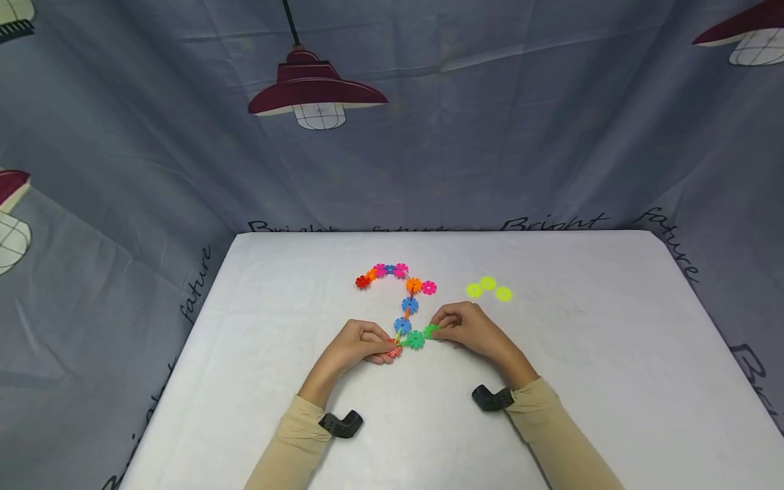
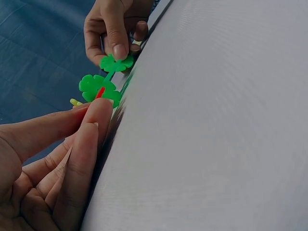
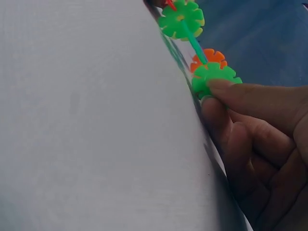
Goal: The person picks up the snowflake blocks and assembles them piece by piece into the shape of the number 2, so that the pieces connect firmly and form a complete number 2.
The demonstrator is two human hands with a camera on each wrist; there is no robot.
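Note:
A curved chain of notched plastic snowflake discs lies on the table, several colours linked edge to edge. At its near end my left hand [image 1: 363, 342] pinches a red disc [image 1: 395, 350] between thumb and fingers; only the disc's thin edge shows in the left wrist view. Beside it sits a green disc [image 1: 416, 339], joined to its neighbours. My right hand [image 1: 470, 331] pinches a lighter green disc [image 3: 216, 76] at the chain's right tip. In the right wrist view a slim teal piece [image 3: 195, 45], seen edge-on, links the two green discs.
Farther back the chain runs through blue discs [image 1: 410, 305], an orange disc [image 1: 414, 285] and pink discs [image 1: 429, 288] to a red disc [image 1: 363, 282] at the far left. Three loose yellow discs [image 1: 488, 283] lie beyond my right hand on the white table [image 1: 612, 340]. A grey printed curtain [image 1: 459, 156] hangs behind.

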